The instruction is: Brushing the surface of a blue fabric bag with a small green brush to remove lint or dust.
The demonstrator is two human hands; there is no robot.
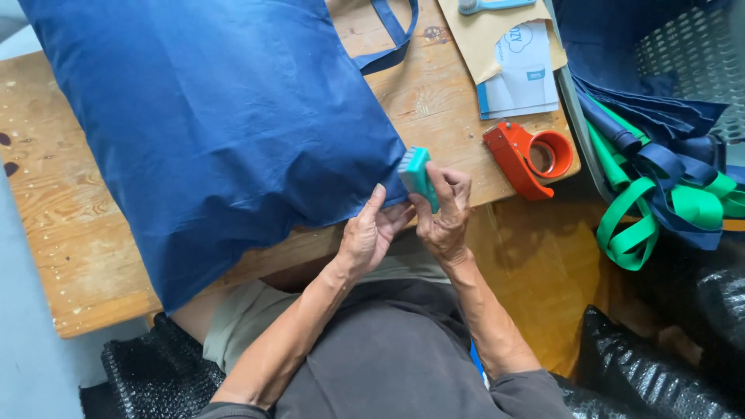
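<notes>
Right hand (pixel 446 217) grips a teal block (pixel 417 178); left hand (pixel 369 233) pinches the navy bag (pixel 209 124).

the blue cloth bag (pixel 209 116) runs off the top edge, and its near corner is hidden behind the teal block (pixel 417 177). the block's lower end is covered by the right hand (pixel 446 213). a pale blue tool (pixel 493 5) and the basket (pixel 683 46) are cut off at the edges. the worktop (pixel 62 225) under the bag is hidden.
</notes>
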